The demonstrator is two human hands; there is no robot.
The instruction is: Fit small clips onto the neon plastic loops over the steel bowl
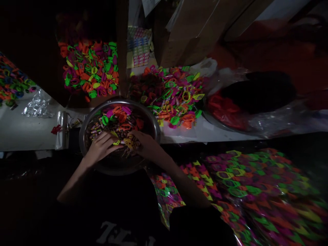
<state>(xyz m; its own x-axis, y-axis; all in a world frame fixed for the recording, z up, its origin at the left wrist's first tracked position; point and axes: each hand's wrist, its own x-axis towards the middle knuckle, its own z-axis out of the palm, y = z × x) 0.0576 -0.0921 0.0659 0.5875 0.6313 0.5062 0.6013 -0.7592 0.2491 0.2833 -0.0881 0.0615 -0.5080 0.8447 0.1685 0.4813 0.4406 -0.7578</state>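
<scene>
A round metal bowl [88, 124] sits in front of me, filled with small neon plastic pieces and wrapped candies. My left hand [100, 147] rests in the bowl with its fingers curled around a small yellow-green piece [116, 142]. My right hand [145, 145] is beside it, closed on a bunch of small wrapped items [132, 142]. The two hands nearly touch over the bowl's near half.
Heaps of neon plastic pieces lie behind the bowl at centre [174, 95], back left [89, 68] and far left [11, 82]. Packed sheets of the same pieces [256, 191] spread at lower right. Cardboard boxes [189, 30] and a bag with red pieces [225, 111] stand at the back right.
</scene>
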